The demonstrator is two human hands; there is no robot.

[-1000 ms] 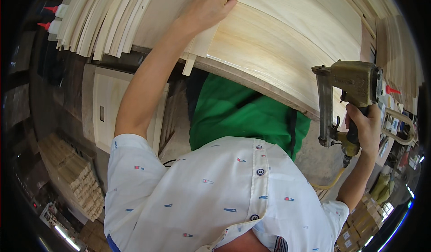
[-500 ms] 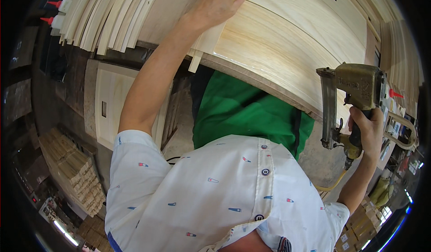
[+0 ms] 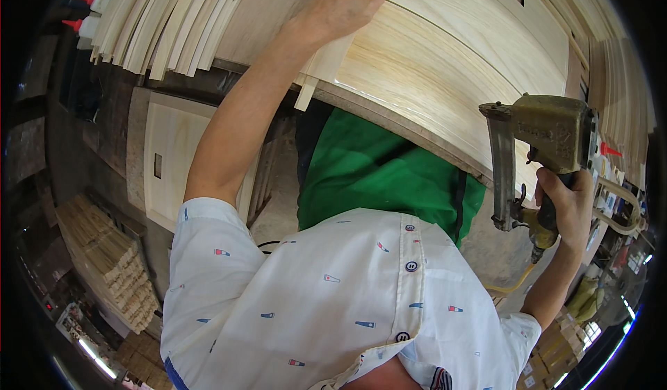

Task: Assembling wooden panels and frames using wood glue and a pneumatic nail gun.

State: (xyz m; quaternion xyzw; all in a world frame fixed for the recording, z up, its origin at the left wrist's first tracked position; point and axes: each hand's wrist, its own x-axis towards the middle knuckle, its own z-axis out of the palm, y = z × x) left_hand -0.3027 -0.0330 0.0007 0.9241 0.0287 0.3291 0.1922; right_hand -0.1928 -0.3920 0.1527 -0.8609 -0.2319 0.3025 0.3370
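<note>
My right hand [image 3: 571, 206] is wrapped round the grip of a brass-coloured pneumatic nail gun [image 3: 556, 129], held at the right by the bench edge. A yellow air hose [image 3: 517, 284] runs from its lower end. At the top, my left hand [image 3: 347, 4] is closed, its fingers curled at the left edge of a pale wooden panel [image 3: 424, 56]. Beneath it runs a narrow wooden strip [image 3: 306, 93], whose near end sticks out past the bench edge [image 3: 389, 119]. The fingertips are partly out of sight, at the frame's upper rim.
Several loose wooden strips [image 3: 174, 25] lie side by side at the left, near white glue bottles with red tips [image 3: 87, 27]. More strips [image 3: 625, 98] are stacked at the far right. Another panel [image 3: 177, 157] stands below the bench, with a timber stack [image 3: 104, 261] at lower left.
The nail gun has shifted slightly left and tilted a little in my right hand. My left hand stays at the panel's edge, almost unmoved.
</note>
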